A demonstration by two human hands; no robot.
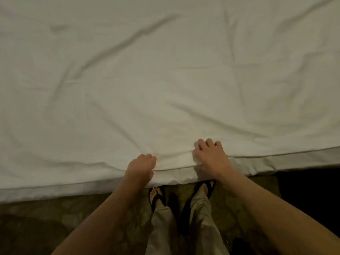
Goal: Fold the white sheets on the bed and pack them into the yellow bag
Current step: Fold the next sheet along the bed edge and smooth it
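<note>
Head view, white sheet (165, 80) spread flat, near hem running left-right, left hand (140, 167) and right hand (211, 157) fingers curled, pinching that hem.

White sheet (165, 80) is showing plain off-white throughout, unpatterned, with grey shading along its creases and a thin paler line of piping running along the hem near its lower edge. Floor (46, 221) is appearing dull olive-brown with a faint mottled, rounded pattern. Flip-flops (156, 196) are reading black; trousers (200, 218) are reading plain light khaki-beige.
</note>
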